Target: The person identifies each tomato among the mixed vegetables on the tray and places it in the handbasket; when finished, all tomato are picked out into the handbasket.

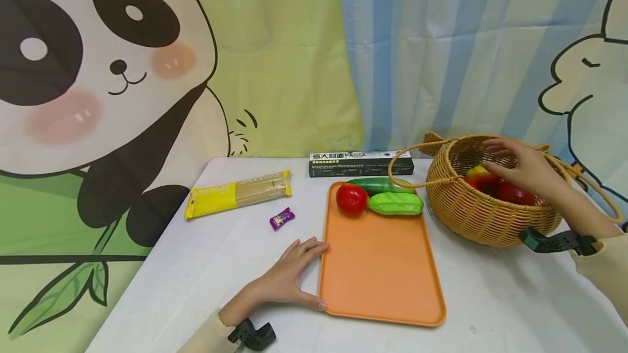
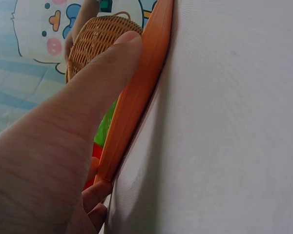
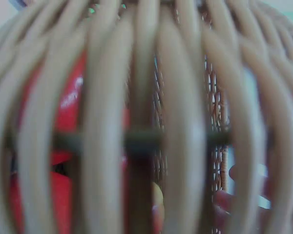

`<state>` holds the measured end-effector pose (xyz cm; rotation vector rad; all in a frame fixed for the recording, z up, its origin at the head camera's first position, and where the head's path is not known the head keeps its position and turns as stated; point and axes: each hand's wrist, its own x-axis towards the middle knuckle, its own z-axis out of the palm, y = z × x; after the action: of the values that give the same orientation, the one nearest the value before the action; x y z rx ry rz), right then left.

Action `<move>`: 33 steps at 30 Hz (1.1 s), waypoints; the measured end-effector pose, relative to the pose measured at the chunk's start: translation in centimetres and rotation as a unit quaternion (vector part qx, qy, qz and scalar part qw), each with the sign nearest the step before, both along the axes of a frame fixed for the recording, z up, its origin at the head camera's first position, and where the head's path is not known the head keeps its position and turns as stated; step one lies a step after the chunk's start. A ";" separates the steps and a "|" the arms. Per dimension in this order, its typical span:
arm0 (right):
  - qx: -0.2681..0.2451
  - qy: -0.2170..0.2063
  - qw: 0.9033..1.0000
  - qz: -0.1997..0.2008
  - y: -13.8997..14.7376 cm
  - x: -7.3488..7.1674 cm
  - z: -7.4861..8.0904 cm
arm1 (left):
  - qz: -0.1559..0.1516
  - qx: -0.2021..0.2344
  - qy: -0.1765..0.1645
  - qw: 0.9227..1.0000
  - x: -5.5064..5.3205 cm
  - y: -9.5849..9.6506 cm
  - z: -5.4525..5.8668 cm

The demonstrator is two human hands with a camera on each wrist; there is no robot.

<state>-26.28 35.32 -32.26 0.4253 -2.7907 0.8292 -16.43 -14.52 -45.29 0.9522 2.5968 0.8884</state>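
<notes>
My left hand (image 1: 289,277) is spread at the left side of the orange tray (image 1: 382,266). Its thumb touches the near left corner and its fingertips reach the left rim. In the left wrist view, the thumb lies against the tray's outer wall (image 2: 145,73). At the right, my right hand (image 1: 524,168) reaches over the wicker basket (image 1: 471,217), fingers apart and loosely bent, above a yellow-red fruit (image 1: 483,174) and a dark red fruit (image 1: 514,194). Blurred basket weave (image 3: 102,126) covers most of the right wrist view, hiding much of that hand.
At the tray's far end lie a red round fruit (image 1: 351,199), a cucumber (image 1: 380,184) and a light green ribbed gourd (image 1: 396,204). Behind it stands a black pasta box (image 1: 360,166). A yellow spaghetti pack (image 1: 237,194) and a purple wrapped candy (image 1: 282,218) lie left.
</notes>
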 end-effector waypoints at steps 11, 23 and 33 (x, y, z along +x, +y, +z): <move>-0.035 0.072 0.997 0.001 -1.4 1.4 -0.2 | -0.001 -0.001 -0.005 1.000 0.0 0.2 -0.2; -0.107 0.181 0.978 0.016 -4.2 2.4 -0.3 | -0.004 0.003 0.002 1.000 -0.2 0.1 -0.2; -0.163 0.195 0.965 0.059 -6.4 2.5 0.1 | -0.004 0.004 0.006 1.000 -0.3 0.0 -0.2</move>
<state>-23.78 28.96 -32.14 0.6222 -2.2379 1.0745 -16.75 -14.57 -45.46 0.9724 2.5993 0.8933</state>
